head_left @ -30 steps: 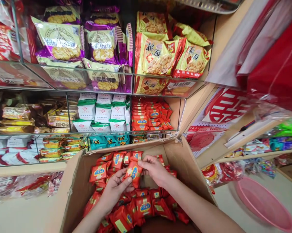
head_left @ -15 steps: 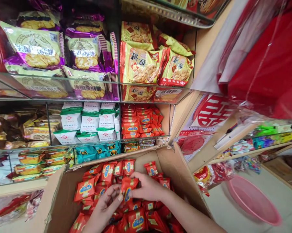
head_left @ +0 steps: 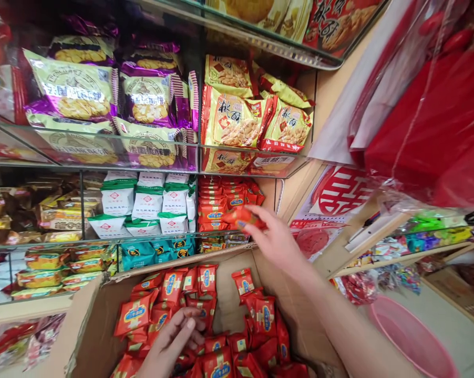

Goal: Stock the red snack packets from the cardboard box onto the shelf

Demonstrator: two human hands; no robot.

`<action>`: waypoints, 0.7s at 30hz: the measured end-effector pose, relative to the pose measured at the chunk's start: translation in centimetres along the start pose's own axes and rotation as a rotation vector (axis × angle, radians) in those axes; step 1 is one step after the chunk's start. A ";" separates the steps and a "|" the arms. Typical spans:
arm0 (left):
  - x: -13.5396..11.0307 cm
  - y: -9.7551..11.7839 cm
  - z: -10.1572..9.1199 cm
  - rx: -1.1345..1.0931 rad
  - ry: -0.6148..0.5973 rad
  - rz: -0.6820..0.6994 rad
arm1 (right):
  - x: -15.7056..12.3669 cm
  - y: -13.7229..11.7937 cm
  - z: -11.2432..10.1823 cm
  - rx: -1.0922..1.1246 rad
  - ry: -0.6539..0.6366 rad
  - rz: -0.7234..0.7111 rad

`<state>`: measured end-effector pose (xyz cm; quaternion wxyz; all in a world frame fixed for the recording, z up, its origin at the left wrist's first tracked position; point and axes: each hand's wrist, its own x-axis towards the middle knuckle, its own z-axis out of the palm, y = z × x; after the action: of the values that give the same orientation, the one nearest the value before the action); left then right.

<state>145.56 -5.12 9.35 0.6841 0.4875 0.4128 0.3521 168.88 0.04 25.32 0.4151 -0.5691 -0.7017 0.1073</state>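
A small red snack packet (head_left: 241, 216) is pinched in my right hand (head_left: 278, 242), held up at the front of a shelf compartment. Behind it, similar red packets (head_left: 212, 205) are stacked on that shelf. Over the cardboard box (head_left: 86, 310), my left hand (head_left: 176, 336) hovers with fingers loosely curled and apart, nothing in them. Many loose red packets (head_left: 135, 313) with blue and gold labels fill the box below it. A patch of bare cardboard shows between the packets near the far side.
White and green packets (head_left: 144, 202) share the shelf to the left. Higher up sit yellow and red cookie packs (head_left: 237, 121) behind a glass front edge (head_left: 150, 153). Red plastic-wrapped goods (head_left: 430, 126) hang at right. A pink basin (head_left: 412, 336) stands on the floor.
My right hand has lifted a red packet out of the box, up and forward to the shelf. My left hand has let go of it and stays low over the box.
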 end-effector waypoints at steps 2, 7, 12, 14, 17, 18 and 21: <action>0.1 -0.2 -0.1 0.033 0.002 0.006 | 3.3 1.5 -1.0 -0.335 0.018 -0.041; 0.1 -0.5 -0.1 0.037 0.004 -0.003 | 8.0 4.5 1.0 -0.511 -0.137 -0.081; 0.1 -0.2 -0.1 0.012 -0.018 -0.014 | 7.8 4.1 2.5 -0.589 -0.062 -0.138; 0.2 -0.4 -0.2 0.008 -0.039 -0.021 | 7.4 4.1 2.9 -0.676 -0.034 -0.158; 0.4 -0.8 -0.4 -0.009 -0.063 -0.013 | 7.2 4.3 3.3 -0.730 -0.035 -0.158; 0.4 -1.0 -0.5 -0.015 -0.064 -0.011 | 7.2 4.3 3.3 -0.731 -0.035 -0.156; 0.4 -1.2 -0.5 -0.018 -0.053 -0.014 | 6.4 3.3 2.8 -0.710 0.001 -0.156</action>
<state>145.37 -4.87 8.04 0.7016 0.4876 0.3947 0.3379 169.18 7.71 24.43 0.1989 -0.6224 -0.7364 -0.1751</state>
